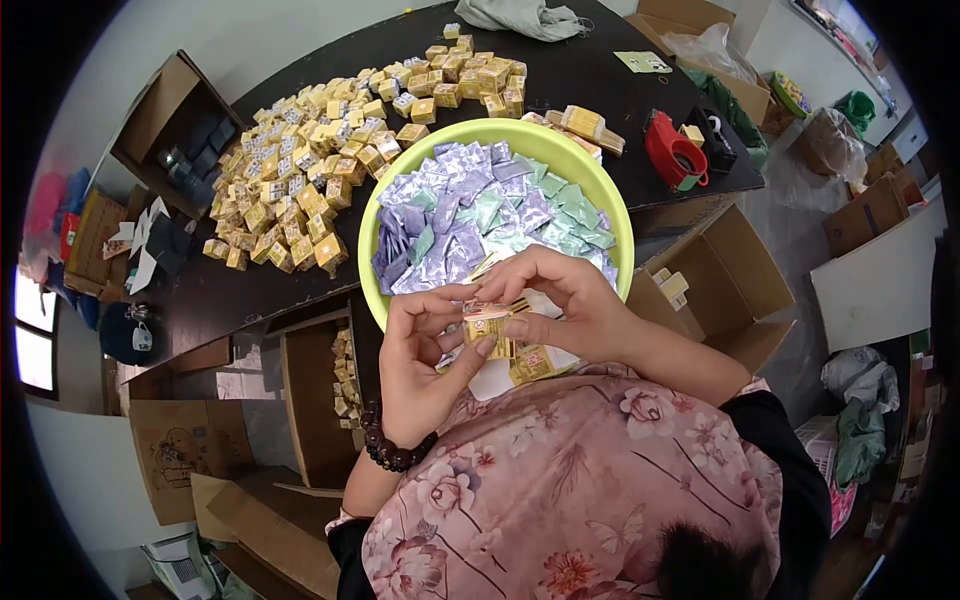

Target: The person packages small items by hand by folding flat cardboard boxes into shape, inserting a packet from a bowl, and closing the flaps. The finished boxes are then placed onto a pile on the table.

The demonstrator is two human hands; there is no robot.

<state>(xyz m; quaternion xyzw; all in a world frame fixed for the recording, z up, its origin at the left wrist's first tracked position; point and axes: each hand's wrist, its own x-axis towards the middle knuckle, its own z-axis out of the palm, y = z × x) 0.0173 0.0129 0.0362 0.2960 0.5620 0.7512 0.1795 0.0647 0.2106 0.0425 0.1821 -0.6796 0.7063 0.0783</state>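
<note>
A small yellow printed box (487, 335) is pinched between both hands, its upper end partly hidden by fingers. My left hand (415, 345) grips its left side, thumb across the front. From the right, my right hand (565, 305) closes on the same box, with the thumb at its edge. Just below lie more yellow printed card pieces (530, 365) on something white in my lap. Beyond my fingers, a lime-green basin (622, 200) is heaped with purple sachets (465, 185) and green sachets (575, 208).
Many yellow boxes (300, 185) are piled on the black table (290, 300), left of the basin. A red tape dispenser (672, 150) stands on the right. Open cartons (730, 265) sit beside me; another carton (310, 400) at left holds yellow boxes.
</note>
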